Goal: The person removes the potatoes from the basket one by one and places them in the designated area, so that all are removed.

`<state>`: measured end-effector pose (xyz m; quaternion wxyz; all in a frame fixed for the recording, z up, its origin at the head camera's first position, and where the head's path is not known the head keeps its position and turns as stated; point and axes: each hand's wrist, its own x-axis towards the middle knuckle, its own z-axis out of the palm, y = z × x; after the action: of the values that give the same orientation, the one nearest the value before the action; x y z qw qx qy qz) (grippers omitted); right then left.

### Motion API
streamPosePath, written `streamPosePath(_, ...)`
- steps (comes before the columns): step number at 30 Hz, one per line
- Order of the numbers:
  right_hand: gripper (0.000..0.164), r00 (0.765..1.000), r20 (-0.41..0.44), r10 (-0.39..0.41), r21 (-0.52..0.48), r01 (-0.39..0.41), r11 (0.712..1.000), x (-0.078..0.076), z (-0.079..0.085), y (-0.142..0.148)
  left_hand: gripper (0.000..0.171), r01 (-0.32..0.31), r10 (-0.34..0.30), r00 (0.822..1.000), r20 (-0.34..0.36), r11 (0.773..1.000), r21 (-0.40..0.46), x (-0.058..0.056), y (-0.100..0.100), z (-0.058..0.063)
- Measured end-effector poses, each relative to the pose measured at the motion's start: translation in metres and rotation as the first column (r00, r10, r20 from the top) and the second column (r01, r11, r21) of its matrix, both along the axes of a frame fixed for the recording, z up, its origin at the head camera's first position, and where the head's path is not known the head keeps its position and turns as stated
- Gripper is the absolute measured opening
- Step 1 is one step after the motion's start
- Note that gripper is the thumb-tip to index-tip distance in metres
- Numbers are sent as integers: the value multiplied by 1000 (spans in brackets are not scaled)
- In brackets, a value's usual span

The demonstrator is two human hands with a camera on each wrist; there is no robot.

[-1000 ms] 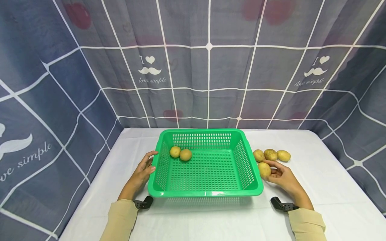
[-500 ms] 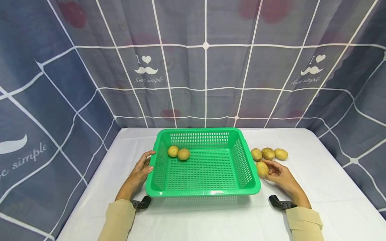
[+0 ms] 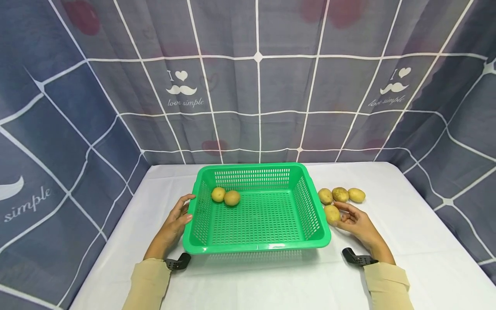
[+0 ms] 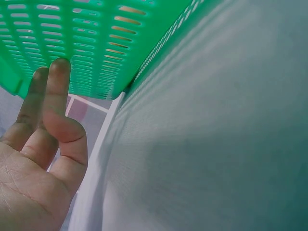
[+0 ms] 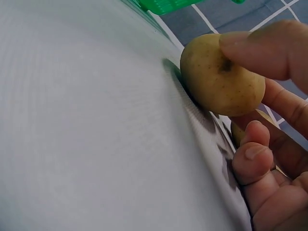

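A green slotted plastic basket point(image 3: 255, 247) stands on the white-covered table, with two potatoes, one paler point(image 3: 218, 194) and one browner point(image 3: 232, 198), at its left end. My left hand point(image 3: 174, 221) is at the basket's left side, fingertips and thumb right at the rim. In the left wrist view its fingers point(image 4: 58, 86) reach up against the slotted wall. Beside the basket's right side, my right hand point(image 3: 358, 221) holds a potato point(image 5: 216, 77) between thumb and fingers, low over the cloth.
Just behind the right hand three more potatoes lie in a row: a left one point(image 3: 325, 196), a middle one point(image 3: 340, 194) and a right one point(image 3: 356, 195). A grey checked curtain point(image 3: 232, 86) hangs behind the table point(image 3: 255, 284) and along its sides.
The whole scene slides slightly left in the head view. Both hands, the basket and the potatoes keep their places relative to each other.
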<state>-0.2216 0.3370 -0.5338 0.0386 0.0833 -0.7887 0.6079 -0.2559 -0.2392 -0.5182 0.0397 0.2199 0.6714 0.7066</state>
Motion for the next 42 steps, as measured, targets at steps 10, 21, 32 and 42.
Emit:
streamPosePath(10,47,1000,-3,0,-135,0,991,-1,0,-2,52,5,-4,1000,-6,1000,13,3,-4,2)
streamPosePath(21,41,996,-20,-82,-346,70,936,0,3,-8,51,2,-2,1000,-8,1000,2,4,-5,-1)
streamPosePath(32,37,994,-76,-80,-101,72,992,6,39,-8,51,6,-6,1000,4,1000,2,4,-2,0)
streamPosePath(42,33,991,-134,17,142,2,990,15,76,-16,51,16,-16,1000,4,1000,-3,1,1,-1)
